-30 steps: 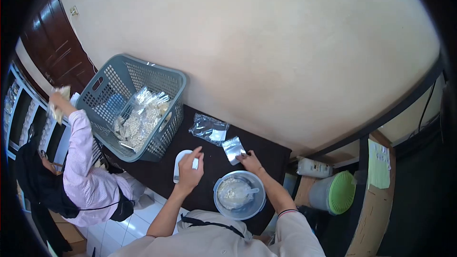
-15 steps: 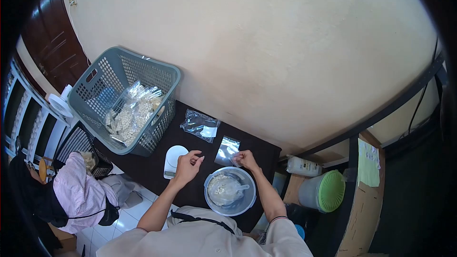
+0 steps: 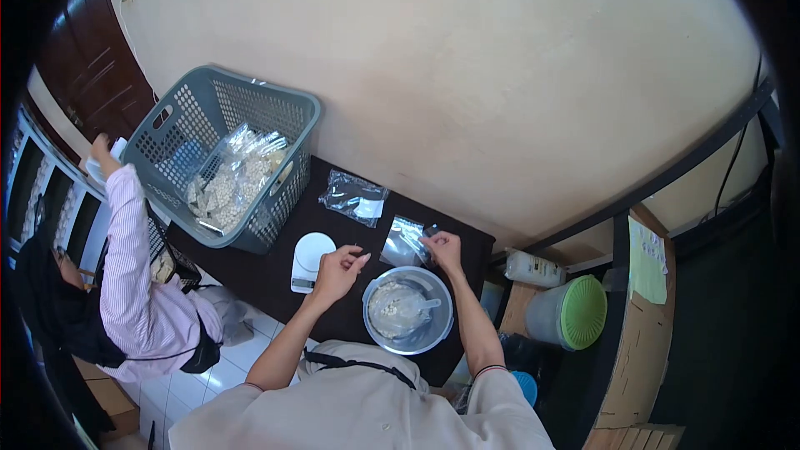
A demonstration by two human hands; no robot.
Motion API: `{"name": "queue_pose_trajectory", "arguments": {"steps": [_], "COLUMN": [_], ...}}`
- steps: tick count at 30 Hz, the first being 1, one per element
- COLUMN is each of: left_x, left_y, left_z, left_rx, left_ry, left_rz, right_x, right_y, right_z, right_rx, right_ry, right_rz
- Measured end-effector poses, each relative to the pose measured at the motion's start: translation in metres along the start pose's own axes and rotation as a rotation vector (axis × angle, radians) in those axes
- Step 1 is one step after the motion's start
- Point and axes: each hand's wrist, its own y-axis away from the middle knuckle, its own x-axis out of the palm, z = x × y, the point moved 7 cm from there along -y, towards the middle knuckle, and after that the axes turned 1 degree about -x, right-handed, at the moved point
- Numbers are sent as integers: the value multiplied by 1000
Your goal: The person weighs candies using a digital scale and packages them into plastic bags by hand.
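My left hand (image 3: 340, 272) hovers between the white scale (image 3: 312, 257) and the round tub, fingers curled, thumb near the fingertips; whether something small is between them cannot be made out. My right hand (image 3: 442, 248) pinches the edge of a clear plastic bag (image 3: 405, 242) lying on the dark table, with a small dark spot at the fingertips. Just below, the translucent tub (image 3: 446, 325) holds pale small pieces (image 3: 392, 304) and a clear scoop (image 3: 427, 305). More clear bags (image 3: 353, 197) lie behind the scale.
A large grey-green basket (image 3: 287, 104) of filled bags (image 3: 233, 183) stands at the table's left. Another person (image 3: 133, 283) in a striped sleeve is on the left, arm raised. To the right are a green-lidded container (image 3: 583, 312), a white package (image 3: 533, 268) and a shelf (image 3: 633, 350).
The other person has raised an arm toward the white object behind the basket. My left hand's fingers have drawn closer together. My right hand has shifted slightly along the bag's edge.
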Motion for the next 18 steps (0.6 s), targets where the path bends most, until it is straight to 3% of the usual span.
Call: {"name": "queue_pose_trajectory", "arguments": {"steps": [4, 9, 13, 18], "left_x": [2, 10, 35, 66], "left_y": [6, 10, 12, 34], "left_z": [-4, -5, -37, -89], "left_rx": [-51, -69, -7, -73], "left_ry": [56, 241, 433, 769], "left_rz": [29, 49, 141, 350], "right_x": [-6, -22, -32, -40], "right_y": [4, 17, 60, 122], "right_z": [4, 50, 119, 158], "right_rx": [199, 202, 124, 71], "right_ry": [-277, -758, -1019, -1007], "right_rz": [-45, 89, 48, -108]}}
